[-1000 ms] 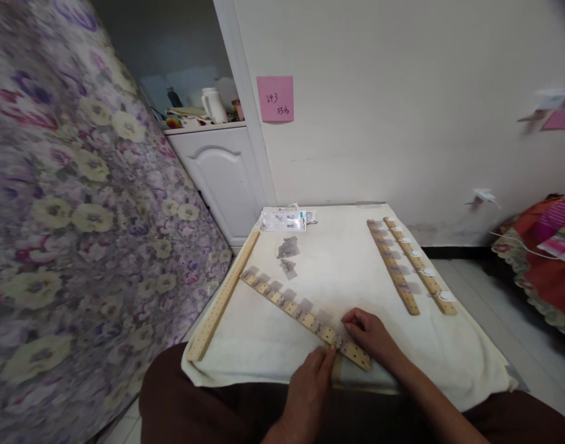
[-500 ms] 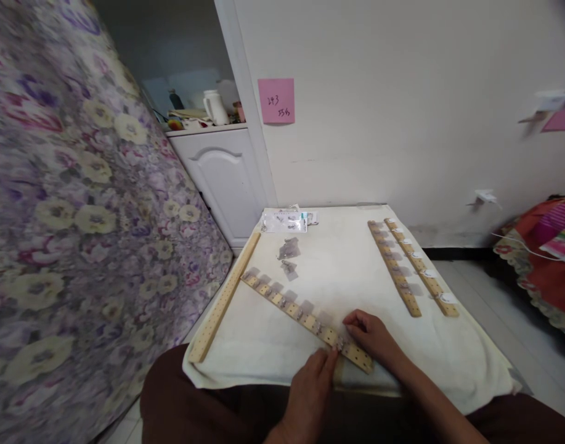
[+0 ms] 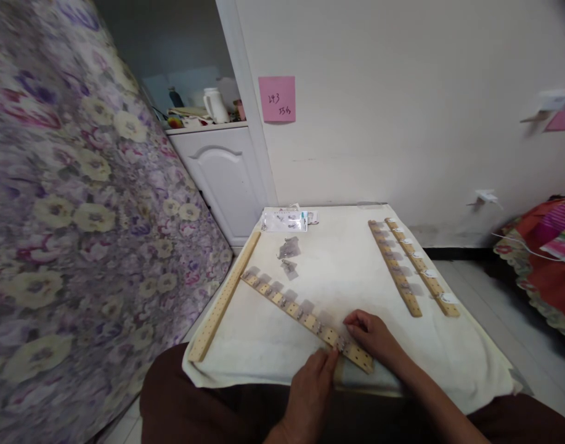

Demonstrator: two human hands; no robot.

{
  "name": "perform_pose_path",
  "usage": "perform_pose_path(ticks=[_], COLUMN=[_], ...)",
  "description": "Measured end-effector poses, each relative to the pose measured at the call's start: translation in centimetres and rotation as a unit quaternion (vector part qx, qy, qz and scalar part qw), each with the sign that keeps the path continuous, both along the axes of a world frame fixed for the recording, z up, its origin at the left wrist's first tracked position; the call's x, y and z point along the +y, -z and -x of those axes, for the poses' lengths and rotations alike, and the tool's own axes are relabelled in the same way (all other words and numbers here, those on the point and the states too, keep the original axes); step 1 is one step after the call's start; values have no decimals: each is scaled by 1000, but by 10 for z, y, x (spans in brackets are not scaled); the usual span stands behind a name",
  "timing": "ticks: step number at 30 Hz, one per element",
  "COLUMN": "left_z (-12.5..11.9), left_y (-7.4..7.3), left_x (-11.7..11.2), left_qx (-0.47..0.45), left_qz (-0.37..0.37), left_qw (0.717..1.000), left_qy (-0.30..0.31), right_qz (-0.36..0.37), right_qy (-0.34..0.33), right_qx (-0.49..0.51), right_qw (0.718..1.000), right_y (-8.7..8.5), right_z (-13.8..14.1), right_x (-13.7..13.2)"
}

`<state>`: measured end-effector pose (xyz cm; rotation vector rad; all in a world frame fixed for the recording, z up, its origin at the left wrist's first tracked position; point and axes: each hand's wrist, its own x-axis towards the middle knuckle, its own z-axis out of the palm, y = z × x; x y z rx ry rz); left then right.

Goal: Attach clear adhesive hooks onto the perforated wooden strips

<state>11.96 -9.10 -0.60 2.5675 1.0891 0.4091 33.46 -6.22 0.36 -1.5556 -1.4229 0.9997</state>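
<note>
A wooden strip [image 3: 291, 308] with holes and several small metal clips lies slantwise on the white cloth [image 3: 337, 271] covering a small table. My left hand [image 3: 312, 385] and my right hand [image 3: 372, 336] meet at the strip's near end, fingers pinched together around a small metal clip [image 3: 341, 345] on the strip. What each finger grips is too small to make out. Loose metal clips [image 3: 289, 248] lie further back on the cloth.
A plain wooden strip [image 3: 224, 296] lies along the cloth's left edge. Two more strips [image 3: 409, 265] with clips lie at the right. A small packet [image 3: 284, 220] sits at the far edge. A flowered mattress [image 3: 79, 203] leans at the left; a white cabinet [image 3: 222, 179] stands behind.
</note>
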Motion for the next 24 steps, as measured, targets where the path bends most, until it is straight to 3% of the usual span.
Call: perform_pose_path(ticks=[9,17,24], left_z=[-1,-1,-3], left_y=[-1,11,4], left_x=[0,1,3], left_qx=[28,36,58], left_qz=[-6,-55,-50], left_qw=[1000,998,997], left_qy=[0,5,4], right_qz=[-1,-6,-22], right_qy=[0,9,9], right_qx=[-3,-13,-24], right_qw=[1000,1000,999], right_y=[-4,-7,-7], right_z=[1,4,6], right_x=[-1,-4,-7])
